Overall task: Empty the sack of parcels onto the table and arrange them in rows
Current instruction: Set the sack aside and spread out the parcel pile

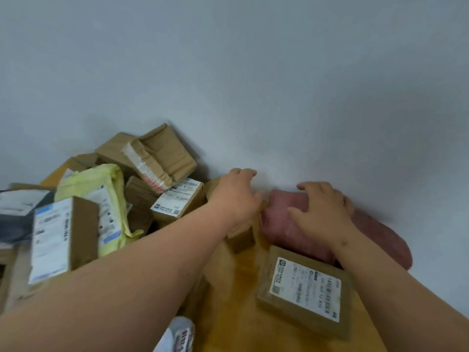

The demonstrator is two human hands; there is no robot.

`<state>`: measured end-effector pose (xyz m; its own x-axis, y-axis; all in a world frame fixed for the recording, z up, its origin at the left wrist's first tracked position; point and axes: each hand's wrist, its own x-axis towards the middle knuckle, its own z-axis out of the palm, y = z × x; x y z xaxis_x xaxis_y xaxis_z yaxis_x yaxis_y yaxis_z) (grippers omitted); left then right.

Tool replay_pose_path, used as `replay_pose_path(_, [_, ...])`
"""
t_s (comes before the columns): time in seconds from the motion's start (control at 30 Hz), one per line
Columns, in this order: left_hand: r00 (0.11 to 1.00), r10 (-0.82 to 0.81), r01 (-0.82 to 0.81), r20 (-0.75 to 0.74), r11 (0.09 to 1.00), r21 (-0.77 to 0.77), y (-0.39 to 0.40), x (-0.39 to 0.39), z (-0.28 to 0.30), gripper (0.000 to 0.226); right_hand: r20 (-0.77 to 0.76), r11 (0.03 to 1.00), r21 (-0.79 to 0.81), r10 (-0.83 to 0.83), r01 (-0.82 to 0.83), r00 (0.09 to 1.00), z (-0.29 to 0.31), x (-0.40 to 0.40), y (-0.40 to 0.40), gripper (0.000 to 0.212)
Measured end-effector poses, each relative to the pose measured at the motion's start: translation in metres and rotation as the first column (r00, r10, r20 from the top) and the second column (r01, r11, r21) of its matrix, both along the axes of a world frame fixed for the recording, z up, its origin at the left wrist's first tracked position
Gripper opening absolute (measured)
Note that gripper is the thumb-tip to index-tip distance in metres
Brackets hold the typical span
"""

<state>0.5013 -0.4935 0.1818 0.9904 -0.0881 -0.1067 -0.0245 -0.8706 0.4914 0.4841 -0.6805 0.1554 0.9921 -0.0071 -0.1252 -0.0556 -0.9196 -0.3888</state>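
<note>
Nearest the camera, a white parcel (177, 335) is cut off by the lower edge, its print only partly readable. Beyond it on the yellow-brown table (238, 301), a flat brown box with a white label (304, 288) lies at near right, just beside a pink soft parcel (284, 224) set against the wall (253, 72). The right hand (322, 212) is laid on the pink parcel with fingers spread and bent over its far edge. The left hand (236, 196) is pressed, fingers loosely together, on a small brown box (241, 237); whether it is gripped cannot be told. At left, the other parcels remain heaped (106, 196), unsorted. No sack is seen. Emptying is judged done and arranging barely begun: a first row along the wall seems to be started. Next, the two held parcels would need squaring side by side, then pieces drawn from the heap. Motion blur obscures the labels at left.
</note>
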Motion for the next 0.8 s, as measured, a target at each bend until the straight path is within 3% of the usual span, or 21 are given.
replay_pose_path(0.1, [0.993, 0.005, -0.010, 0.120, 0.999, 0.041, 0.049, -0.020, 0.040, 0.051, 0.080, 0.988, 0.034, 0.150, -0.153, 0.985, 0.019, -0.015, 0.063, 0.053])
replay_pose_path(0.27, [0.947, 0.176, -0.192, 0.269, 0.981, 0.036, 0.169, -0.044, 0.095, 0.050, 0.146, 0.926, -0.001, 0.375, -0.379, 0.916, 0.042, -0.042, 0.167, 0.050])
replay_pose_path(0.43, [0.927, 0.329, -0.361, 0.180, 0.914, 0.187, 0.301, -0.070, 0.092, 0.057, 0.236, 0.850, 0.006, 0.511, -0.527, 0.826, 0.064, -0.062, 0.285, 0.055])
replay_pose_path(0.6, [0.946, 0.282, -0.321, 0.158, 0.881, 0.348, 0.373, -0.104, 0.068, 0.054, 0.163, 0.739, -0.129, 0.673, -0.661, 0.721, 0.065, -0.078, 0.391, 0.077])
replay_pose_path(0.8, [0.968, 0.226, -0.251, 0.111, 0.890, 0.381, 0.414, -0.103, 0.051, 0.051, -0.036, 0.621, -0.373, 0.733, -0.690, 0.679, 0.041, -0.082, 0.424, 0.099])
